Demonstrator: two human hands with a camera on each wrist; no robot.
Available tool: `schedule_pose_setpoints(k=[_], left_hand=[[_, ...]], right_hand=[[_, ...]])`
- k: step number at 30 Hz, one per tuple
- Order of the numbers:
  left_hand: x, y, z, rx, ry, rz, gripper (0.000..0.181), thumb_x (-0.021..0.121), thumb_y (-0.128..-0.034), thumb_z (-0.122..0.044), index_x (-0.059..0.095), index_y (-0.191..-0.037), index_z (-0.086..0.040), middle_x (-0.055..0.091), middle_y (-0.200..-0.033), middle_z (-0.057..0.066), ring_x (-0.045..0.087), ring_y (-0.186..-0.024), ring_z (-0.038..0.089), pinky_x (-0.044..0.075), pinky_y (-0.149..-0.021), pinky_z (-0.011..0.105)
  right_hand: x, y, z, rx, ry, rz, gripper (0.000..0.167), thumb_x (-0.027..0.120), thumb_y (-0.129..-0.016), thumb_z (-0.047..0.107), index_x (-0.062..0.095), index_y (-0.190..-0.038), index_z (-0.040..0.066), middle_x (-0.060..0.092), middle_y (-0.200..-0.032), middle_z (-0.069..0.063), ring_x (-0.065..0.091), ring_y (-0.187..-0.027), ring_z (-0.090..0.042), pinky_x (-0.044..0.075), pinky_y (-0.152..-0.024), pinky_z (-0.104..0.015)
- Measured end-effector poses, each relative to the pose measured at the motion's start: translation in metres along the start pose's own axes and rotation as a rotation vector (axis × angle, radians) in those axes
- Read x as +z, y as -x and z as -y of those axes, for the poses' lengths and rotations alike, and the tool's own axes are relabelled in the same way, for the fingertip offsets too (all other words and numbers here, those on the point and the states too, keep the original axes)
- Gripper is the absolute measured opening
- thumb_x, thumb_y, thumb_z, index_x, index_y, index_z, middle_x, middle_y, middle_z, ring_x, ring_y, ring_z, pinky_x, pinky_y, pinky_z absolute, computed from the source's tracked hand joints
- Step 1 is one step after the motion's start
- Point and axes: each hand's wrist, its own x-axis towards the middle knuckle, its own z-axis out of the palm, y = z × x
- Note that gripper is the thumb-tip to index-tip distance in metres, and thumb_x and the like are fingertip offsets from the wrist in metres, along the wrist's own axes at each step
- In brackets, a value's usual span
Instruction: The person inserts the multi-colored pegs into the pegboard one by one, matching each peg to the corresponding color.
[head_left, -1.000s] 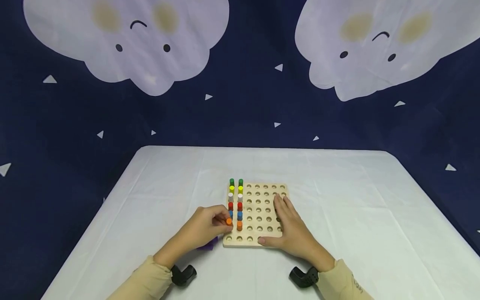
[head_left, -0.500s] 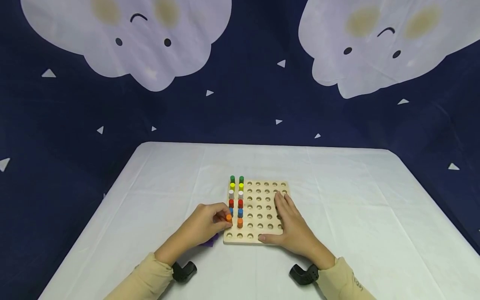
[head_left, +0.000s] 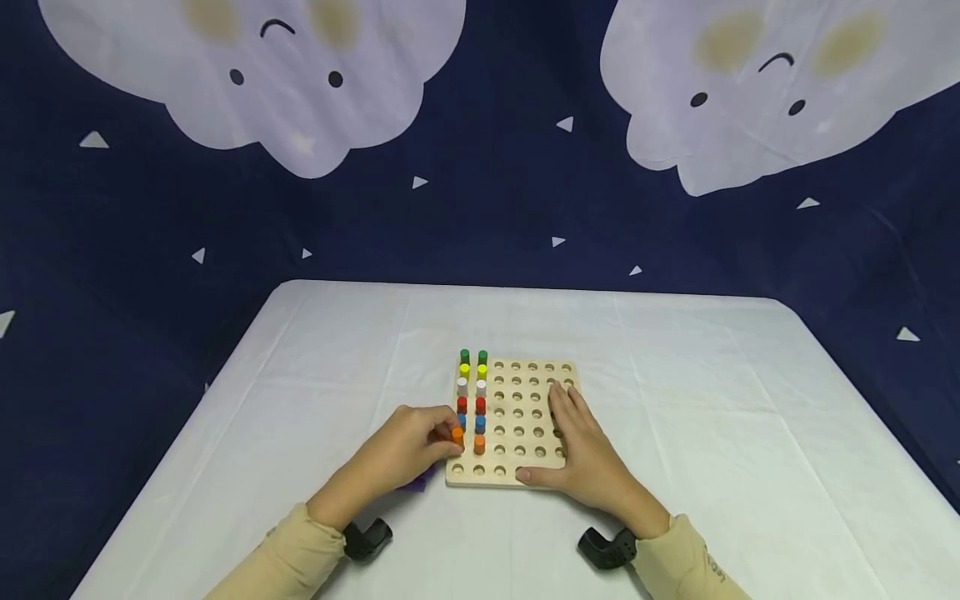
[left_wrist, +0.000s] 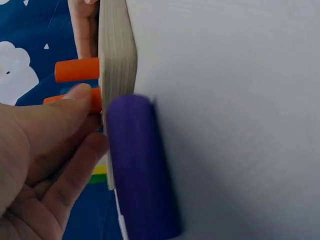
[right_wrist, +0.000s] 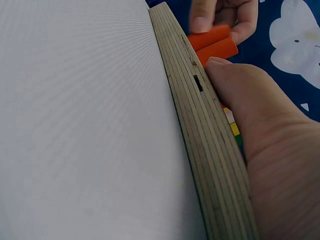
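On the table lies a wooden pegboard (head_left: 480, 481) with rows of round holes. My left hand (head_left: 401, 446) pinches an orange peg (head_left: 457, 437) between thumb and fingers at the board's left column; in the left wrist view its lower end meets the board's face. Beside it stands a second orange peg (head_left: 479, 445). Behind these, green, yellow, white, red and blue pegs stand upright in two columns. My right hand (head_left: 588, 458) rests on the board's right side with fingers extended, its thumb (right_wrist: 235, 82) at the front edge.
A purple peg (left_wrist: 142, 165) lies on the white cloth (head_left: 675, 400) against the board's left side, partly hidden by the left hand in the head view. Holes show across the board's middle and right. A dark blue backdrop (head_left: 480, 208) with clouds hangs behind the table.
The orange peg in my left hand looks slightly more upright at its place on the board. My right hand stays put on the board. The head view has tilted down slightly, then settled.
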Motion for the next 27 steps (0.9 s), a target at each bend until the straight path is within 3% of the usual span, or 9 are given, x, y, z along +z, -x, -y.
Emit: schedule_pose_setpoints(k=[6,11,16,21,27], left_hand=[[0.000,0.000,0.000,0.018,-0.038,-0.007,0.014,0.079,-0.0836,-0.017,0.072,-0.095,-0.013,0.072,-0.089,-0.005,0.062,-0.080,0.003,0.054,-0.072,0.022],[-0.006,0.004,0.001,-0.053,-0.042,0.005,0.022,0.082,-0.0813,-0.023,0.073,-0.100,-0.015,0.073,-0.095,-0.005,0.064,-0.088,0.005,0.055,-0.079,0.027],[-0.021,0.015,0.008,-0.110,-0.034,0.062,0.021,0.080,-0.0838,-0.020,0.074,-0.103,-0.013,0.072,-0.098,-0.004,0.063,-0.089,0.007,0.055,-0.082,0.032],[-0.032,0.026,0.019,-0.030,-0.083,0.145,0.019,0.077,-0.0854,-0.015,0.074,-0.103,-0.010,0.072,-0.099,-0.002,0.063,-0.089,0.009,0.055,-0.081,0.030],[-0.027,0.027,0.025,0.071,-0.181,0.179,0.015,0.075,-0.0871,-0.014,0.074,-0.102,-0.010,0.071,-0.095,-0.004,0.062,-0.088,0.007,0.054,-0.081,0.030]], right_hand=[[-0.002,0.000,0.002,0.000,0.002,0.002,0.133,0.074,-0.065,0.077,0.008,-0.160,0.012,0.006,-0.168,-0.005,-0.001,-0.155,-0.033,0.014,-0.119,-0.064],[-0.001,-0.001,0.003,0.001,-0.004,0.009,0.133,0.074,-0.065,0.077,0.007,-0.160,0.012,0.006,-0.168,-0.005,-0.002,-0.155,-0.034,0.014,-0.118,-0.065],[0.001,-0.001,0.003,0.005,-0.001,0.012,0.133,0.073,-0.065,0.078,0.007,-0.160,0.013,0.006,-0.168,-0.004,-0.002,-0.155,-0.033,0.014,-0.118,-0.065],[0.000,0.000,0.002,0.010,0.007,0.015,0.132,0.074,-0.065,0.077,0.006,-0.160,0.014,0.005,-0.168,-0.004,-0.002,-0.155,-0.033,0.014,-0.118,-0.065],[0.000,-0.001,0.000,0.009,0.006,0.016,0.133,0.074,-0.065,0.077,0.006,-0.160,0.014,0.004,-0.168,-0.003,-0.003,-0.155,-0.033,0.013,-0.118,-0.065]])
